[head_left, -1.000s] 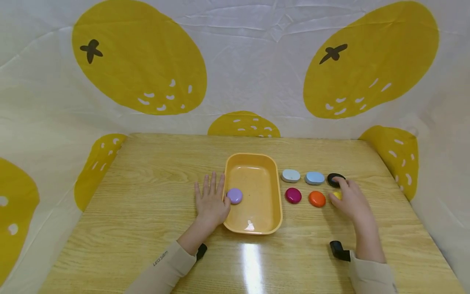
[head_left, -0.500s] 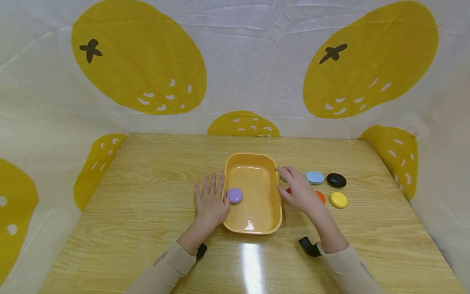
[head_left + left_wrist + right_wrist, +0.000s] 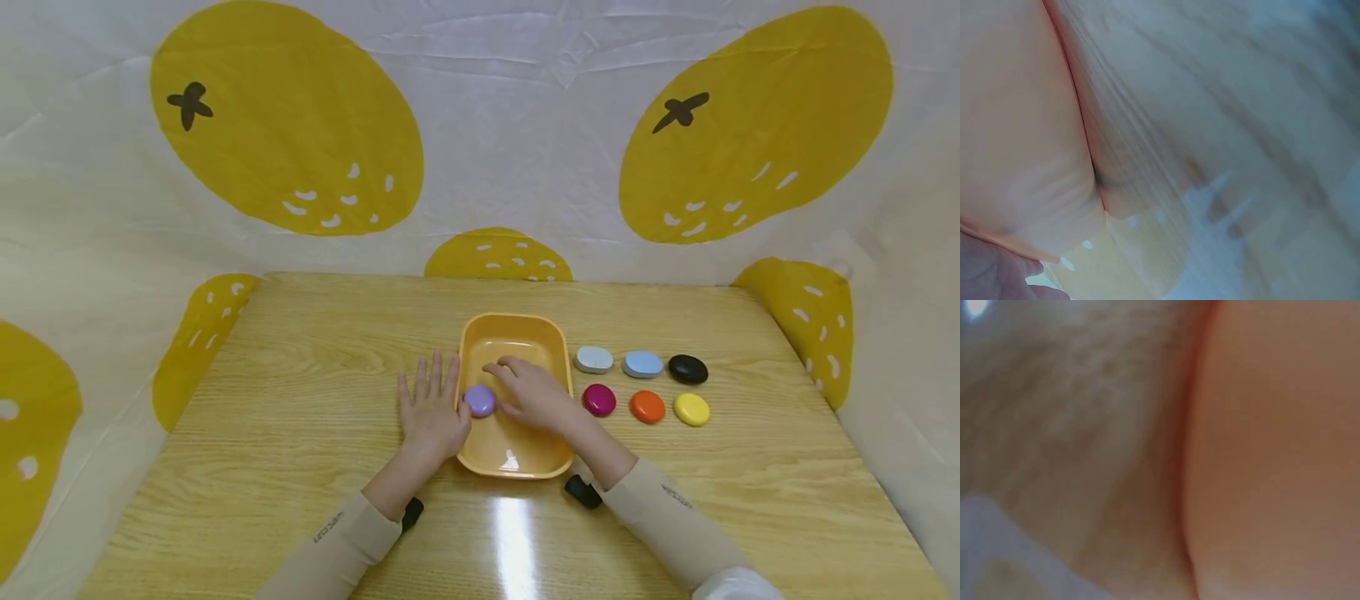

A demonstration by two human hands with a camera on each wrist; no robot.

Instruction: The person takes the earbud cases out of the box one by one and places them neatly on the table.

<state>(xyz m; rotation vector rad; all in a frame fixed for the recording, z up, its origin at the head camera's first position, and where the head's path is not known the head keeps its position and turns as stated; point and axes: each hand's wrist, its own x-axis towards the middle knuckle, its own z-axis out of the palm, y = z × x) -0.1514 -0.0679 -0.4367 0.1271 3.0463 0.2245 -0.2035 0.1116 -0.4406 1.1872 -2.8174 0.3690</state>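
Note:
A yellow-orange rectangular tray [image 3: 517, 458] sits mid-table, with a round, smooth lilac piece [image 3: 480, 401] inside by its left wall. My left hand [image 3: 433, 421] lies on the table beside it, fingers spread and straight, thumb at the tray's rim. Fingers of the left hand [image 3: 997, 272] also show at the lower left of the left wrist view, below the tray's wall [image 3: 1016, 119]. Over the tray's inside is my right hand [image 3: 534, 396], fingers apart and pointing at the lilac piece, a short gap from it. Nothing shows between them. In the right wrist view the tray wall [image 3: 1272, 450] fills the right side, blurred.
Right of the tray, two rows of smooth pieces lie on the wooden table [image 3: 300, 350]: pale grey [image 3: 594, 360], light blue [image 3: 642, 364] and black [image 3: 687, 369] behind; magenta [image 3: 599, 400], orange [image 3: 647, 407] and yellow [image 3: 692, 409] in front. A lemon-print cloth [image 3: 517, 150] hangs behind.
My right hand has moved left from the black and yellow pieces, across the tray's right rim, to over the tray. My left hand, the tray and the pieces have stayed in place.

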